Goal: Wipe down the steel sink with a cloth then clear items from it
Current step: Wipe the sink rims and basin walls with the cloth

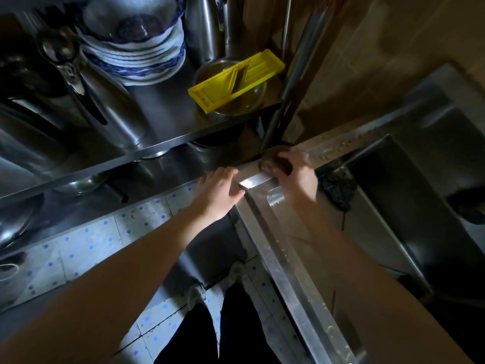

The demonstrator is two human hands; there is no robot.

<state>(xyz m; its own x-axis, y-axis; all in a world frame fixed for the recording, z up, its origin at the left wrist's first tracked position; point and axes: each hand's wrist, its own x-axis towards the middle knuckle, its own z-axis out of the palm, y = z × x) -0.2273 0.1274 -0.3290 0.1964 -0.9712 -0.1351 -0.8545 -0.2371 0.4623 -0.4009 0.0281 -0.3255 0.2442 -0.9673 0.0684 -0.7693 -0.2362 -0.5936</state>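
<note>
The steel sink (283,248) runs along the right, its deep dark basin at far right. My right hand (296,177) presses a dark brown cloth (275,161) onto the sink's far left corner rim, fingers curled over it. My left hand (220,190) lies flat against the outer edge of that same corner, holding nothing. A dark scouring pad (337,189) sits inside the basin near the corner. Another dark item (469,206) lies in the basin at the right edge, too dim to identify.
A steel shelf rack (147,151) stands to the left, close to the sink corner. It holds stacked blue-white plates (136,53), ladles, steel vessels and a yellow slicer (236,80) lying over a steel bowl. Tiled floor and my legs are below.
</note>
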